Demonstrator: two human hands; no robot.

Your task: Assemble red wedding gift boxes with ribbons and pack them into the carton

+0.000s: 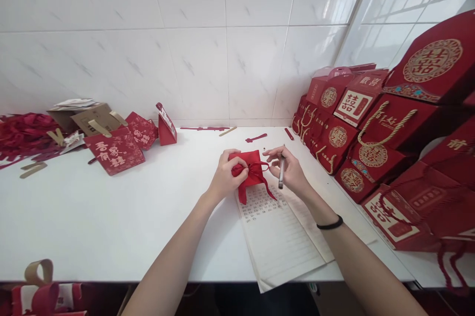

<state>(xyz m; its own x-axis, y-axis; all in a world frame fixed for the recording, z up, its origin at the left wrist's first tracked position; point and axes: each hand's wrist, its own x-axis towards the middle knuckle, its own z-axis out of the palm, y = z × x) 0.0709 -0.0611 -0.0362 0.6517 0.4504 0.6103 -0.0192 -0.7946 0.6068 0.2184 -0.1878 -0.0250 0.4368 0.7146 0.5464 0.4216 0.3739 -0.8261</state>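
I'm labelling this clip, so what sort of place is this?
Probably a workroom for wedding gifts: red boxes with double-happiness signs stacked at the right, a heap of red strips at far left, and a bow-tied red packet held by the left hand.

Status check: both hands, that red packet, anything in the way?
Left hand gripping square red ribbon-tied packet. Right hand holding slim grey pen. Packet partly hides open white lined-paper notebook.

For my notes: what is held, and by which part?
Left hand: red pouch, at its bow. Right hand: pen, by its far end.
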